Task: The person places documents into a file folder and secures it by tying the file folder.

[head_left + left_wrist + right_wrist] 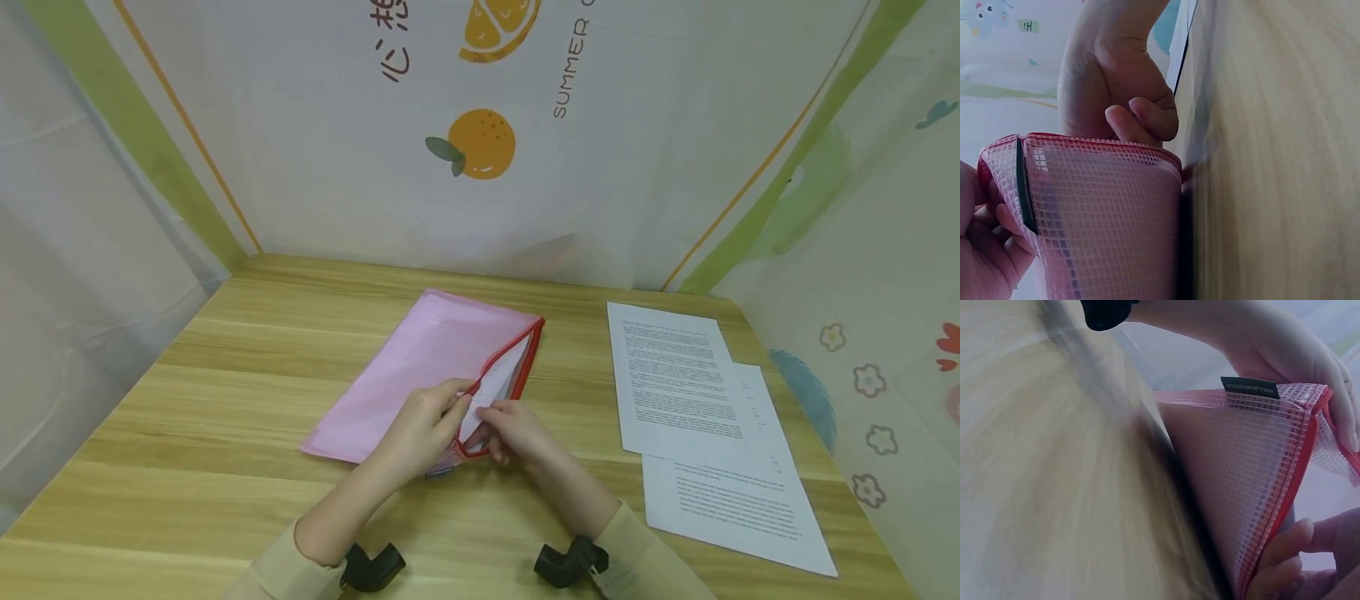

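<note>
Fingers (452,388) of the left hand (418,427) pinched the red rim (496,359) of the pink pouch (427,358), lying toward eleven o'clock, while those of the right hand (520,432) curled at its four-o'clock mouth, hold unclear; spreading it seemed the step, the next move calling for a wide gap.

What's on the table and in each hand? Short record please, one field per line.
surface: wooden table
pouch: pink mesh pouch with red edging, lying on the table, mouth open
inside pouch: white paper showing at the mouth
left hand: pinches the pouch's red edge
right hand: at the open mouth; exact grip unclear
loose papers: two printed sheets right of the pouch; far sheet partly covers near sheet
backdrop: white cloth with fruit print
</note>
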`<state>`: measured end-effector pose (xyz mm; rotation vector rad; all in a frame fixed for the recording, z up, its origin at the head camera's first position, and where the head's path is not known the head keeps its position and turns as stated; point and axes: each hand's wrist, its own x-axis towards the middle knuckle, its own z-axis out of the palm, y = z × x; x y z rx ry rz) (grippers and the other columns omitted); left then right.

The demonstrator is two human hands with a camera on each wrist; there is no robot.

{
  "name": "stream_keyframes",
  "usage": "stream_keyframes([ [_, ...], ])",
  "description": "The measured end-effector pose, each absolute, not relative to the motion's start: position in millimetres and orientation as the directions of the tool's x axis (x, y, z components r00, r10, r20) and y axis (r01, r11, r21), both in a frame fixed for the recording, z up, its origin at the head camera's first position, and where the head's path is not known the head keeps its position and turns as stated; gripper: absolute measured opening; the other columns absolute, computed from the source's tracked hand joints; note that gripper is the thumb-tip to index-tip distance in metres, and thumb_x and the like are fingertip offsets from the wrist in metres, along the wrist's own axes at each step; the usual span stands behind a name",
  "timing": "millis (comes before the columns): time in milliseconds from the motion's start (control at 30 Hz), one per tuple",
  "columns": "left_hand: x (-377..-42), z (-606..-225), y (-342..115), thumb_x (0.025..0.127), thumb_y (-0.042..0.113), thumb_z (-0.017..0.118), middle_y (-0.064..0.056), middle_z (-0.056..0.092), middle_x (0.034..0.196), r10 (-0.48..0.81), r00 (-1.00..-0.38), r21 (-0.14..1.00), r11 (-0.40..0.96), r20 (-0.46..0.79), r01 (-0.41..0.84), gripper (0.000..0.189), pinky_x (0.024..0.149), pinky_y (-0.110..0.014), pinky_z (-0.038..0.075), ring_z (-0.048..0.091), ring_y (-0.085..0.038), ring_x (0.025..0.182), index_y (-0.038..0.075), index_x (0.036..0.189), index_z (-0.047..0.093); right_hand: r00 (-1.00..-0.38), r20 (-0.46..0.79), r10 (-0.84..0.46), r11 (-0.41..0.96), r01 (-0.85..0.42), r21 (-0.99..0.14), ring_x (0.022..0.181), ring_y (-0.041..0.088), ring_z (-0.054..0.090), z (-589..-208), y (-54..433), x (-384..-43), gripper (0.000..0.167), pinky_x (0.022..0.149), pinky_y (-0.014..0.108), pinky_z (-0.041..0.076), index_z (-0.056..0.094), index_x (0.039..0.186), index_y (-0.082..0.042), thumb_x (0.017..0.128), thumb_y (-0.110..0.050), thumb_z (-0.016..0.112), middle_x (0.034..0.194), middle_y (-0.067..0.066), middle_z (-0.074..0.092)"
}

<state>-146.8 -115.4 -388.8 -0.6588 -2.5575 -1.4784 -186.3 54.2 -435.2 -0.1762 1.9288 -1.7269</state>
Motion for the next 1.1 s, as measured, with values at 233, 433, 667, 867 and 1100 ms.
stream_keyframes([
  [233,-146.0,-388.5,-113.4,0.097,0.004,0.051,0.009,0.044,0.056,0.275,-0.911,0.826,0.399,0.307,0.398,0.027,0.039,-0.018,0.029,0.032,0.0,0.044,-0.006,0.121,0.06,-0.901,-0.267,-0.342,0.325,0.153,-0.933,0.039,0.008,0.04,-430.2,59.8,-185.3,0.024,0.038,0.02,0.034,0.064,0.087,0.003,0.093,-0.02,0.059,0.058,0.001,0.058],
  [433,-145.2,-387.8,-113.5,0.097,0.004,0.05,-0.005,0.061,0.066,0.267,-0.922,0.848,0.38,0.282,0.37,0.029,0.038,-0.019,0.032,0.035,-0.002,0.042,-0.005,0.123,0.058,-0.934,-0.226,-0.276,0.41,0.098,-0.907,0.045,0.011,0.046,-427.7,66.7,-187.2,0.021,0.042,0.023,0.04,0.067,0.086,0.0,0.089,-0.021,0.067,0.061,0.001,0.058],
  [667,-145.9,-389.0,-114.4,0.098,0.005,0.05,-0.01,0.067,0.074,0.247,-0.924,0.857,0.362,0.292,0.368,0.029,0.039,-0.021,0.037,0.043,-0.004,0.046,-0.006,0.123,0.058,-0.936,-0.238,-0.26,0.422,0.111,-0.9,0.052,0.013,0.05,-423.4,75.9,-190.7,0.019,0.047,0.024,0.043,0.068,0.096,0.001,0.09,-0.016,0.065,0.071,0.003,0.06],
  [867,-146.3,-389.6,-114.1,0.098,0.006,0.05,-0.009,0.065,0.071,0.236,-0.935,0.871,0.357,0.265,0.337,0.03,0.038,-0.02,0.036,0.041,-0.004,0.043,-0.004,0.125,0.058,-0.919,-0.231,-0.32,0.435,0.074,-0.897,0.054,0.015,0.053,-420.2,83.6,-191.0,0.022,0.049,0.025,0.045,0.068,0.104,0.003,0.092,-0.016,0.063,0.076,0.005,0.065],
  [1100,-145.9,-389.5,-113.0,0.098,0.008,0.05,-0.008,0.068,0.077,0.215,-0.947,0.891,0.341,0.238,0.301,0.031,0.039,-0.021,0.039,0.046,-0.008,0.044,-0.001,0.127,0.057,-0.897,-0.202,-0.393,0.394,0.034,-0.918,0.061,0.017,0.059,-420.5,93.4,-185.9,0.027,0.055,0.027,0.048,0.067,0.108,0.005,0.092,-0.016,0.063,0.081,0.008,0.068],
])
